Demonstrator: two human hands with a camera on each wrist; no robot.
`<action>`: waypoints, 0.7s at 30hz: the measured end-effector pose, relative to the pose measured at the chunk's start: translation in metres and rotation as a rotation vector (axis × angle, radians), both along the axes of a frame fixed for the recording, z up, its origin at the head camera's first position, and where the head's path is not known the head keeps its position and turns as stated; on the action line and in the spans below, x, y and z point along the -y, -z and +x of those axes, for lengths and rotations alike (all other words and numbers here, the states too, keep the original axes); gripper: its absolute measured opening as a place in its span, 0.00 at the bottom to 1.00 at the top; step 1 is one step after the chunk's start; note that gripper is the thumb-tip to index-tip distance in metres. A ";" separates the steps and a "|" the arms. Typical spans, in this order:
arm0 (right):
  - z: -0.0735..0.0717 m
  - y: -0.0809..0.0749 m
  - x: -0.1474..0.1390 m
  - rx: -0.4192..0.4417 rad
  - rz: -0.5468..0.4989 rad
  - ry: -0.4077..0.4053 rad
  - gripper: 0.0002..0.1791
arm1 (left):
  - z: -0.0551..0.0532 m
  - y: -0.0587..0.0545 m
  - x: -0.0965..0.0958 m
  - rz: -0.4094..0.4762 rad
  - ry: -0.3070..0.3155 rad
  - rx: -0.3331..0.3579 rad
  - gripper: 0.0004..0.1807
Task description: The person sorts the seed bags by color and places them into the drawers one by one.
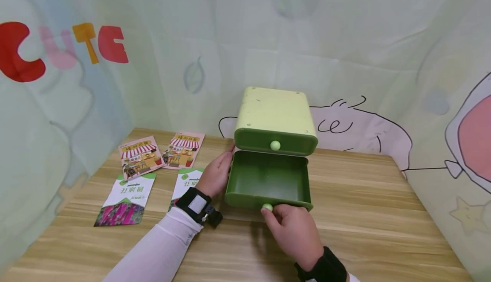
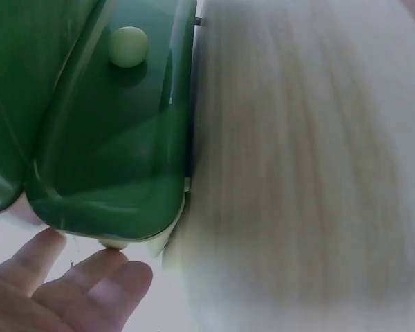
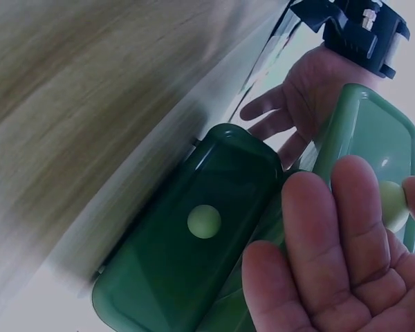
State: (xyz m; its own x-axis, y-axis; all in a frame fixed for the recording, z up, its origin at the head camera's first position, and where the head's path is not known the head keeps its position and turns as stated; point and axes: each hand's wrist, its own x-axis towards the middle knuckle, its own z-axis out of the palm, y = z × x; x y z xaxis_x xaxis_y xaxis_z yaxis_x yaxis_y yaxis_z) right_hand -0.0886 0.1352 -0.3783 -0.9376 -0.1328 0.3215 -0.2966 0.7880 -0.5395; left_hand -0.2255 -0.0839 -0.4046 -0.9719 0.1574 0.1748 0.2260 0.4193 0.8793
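Note:
A small two-drawer box [image 1: 276, 107] with a cream top and green drawer fronts stands on the table. Its lower drawer [image 1: 268, 175] is pulled out, and nothing lies inside. My right hand [image 1: 297, 233] pinches the round light-green drawer knob [image 3: 393, 206] between thumb and index finger. The upper drawer [image 2: 117, 138] is closed, its knob [image 1: 275, 145] untouched. On the box's left side rests my left hand [image 1: 212, 177], its fingers [image 3: 266, 104] fairly straight along it.
Two pink shop-picture packets [image 1: 142, 156] [image 1: 185, 149] lie on the left of the wooden table [image 1: 356, 196]. In front of them are two white-and-magenta packets [image 1: 125, 199] [image 1: 186, 184], one partly behind the left hand. A printed curtain [image 1: 215, 26] hangs behind.

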 end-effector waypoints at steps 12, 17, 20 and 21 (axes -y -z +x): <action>0.000 0.002 0.001 -0.025 0.014 -0.006 0.28 | 0.011 -0.010 0.042 -0.420 -0.104 -0.116 0.31; 0.000 0.002 0.000 -0.029 0.020 -0.006 0.28 | 0.023 -0.013 0.071 -0.644 -0.149 -0.078 0.33; 0.000 0.002 -0.001 -0.032 0.020 -0.010 0.28 | 0.030 -0.011 0.084 -0.729 -0.174 -0.037 0.37; 0.001 0.002 -0.001 -0.034 0.021 -0.010 0.28 | 0.033 -0.010 0.087 -0.749 -0.183 -0.022 0.39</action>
